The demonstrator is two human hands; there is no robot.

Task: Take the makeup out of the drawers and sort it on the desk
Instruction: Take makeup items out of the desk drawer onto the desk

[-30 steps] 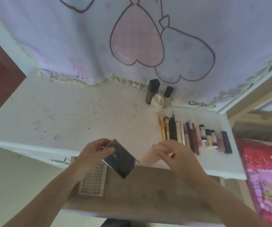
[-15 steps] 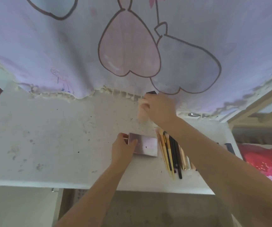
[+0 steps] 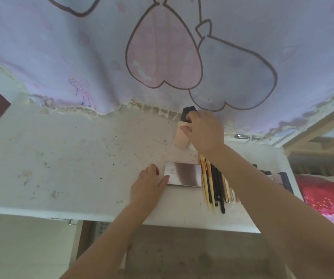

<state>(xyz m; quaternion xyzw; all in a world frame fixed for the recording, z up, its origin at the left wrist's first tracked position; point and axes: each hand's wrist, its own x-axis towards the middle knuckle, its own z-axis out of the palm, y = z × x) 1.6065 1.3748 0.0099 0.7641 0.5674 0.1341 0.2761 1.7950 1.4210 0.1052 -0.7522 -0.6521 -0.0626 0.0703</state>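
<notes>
A silver mirrored palette [image 3: 183,174] lies flat on the white desk [image 3: 71,158], just left of a row of brushes and pencils [image 3: 212,184]. My left hand [image 3: 149,184] rests on the desk beside it, thumb touching the palette's lower left corner. Further back, my right hand [image 3: 204,131] pinches the top of a peach tube [image 3: 179,138] that stands on the desk. A black-capped bottle [image 3: 188,113] stands right behind the tube, partly hidden by my fingers.
A lilac curtain [image 3: 162,57] with balloon drawings hangs over the desk's back edge. My right forearm hides most of the small tubes [image 3: 285,180] at the right end. An open brown drawer [image 3: 182,254] sits below the front edge. Red bedding [image 3: 331,198] lies right.
Both hands rose from the drawer to the desk. The left hand laid the palette flat beside the brushes and loosened its hold. The right hand carried the peach tube to the back.
</notes>
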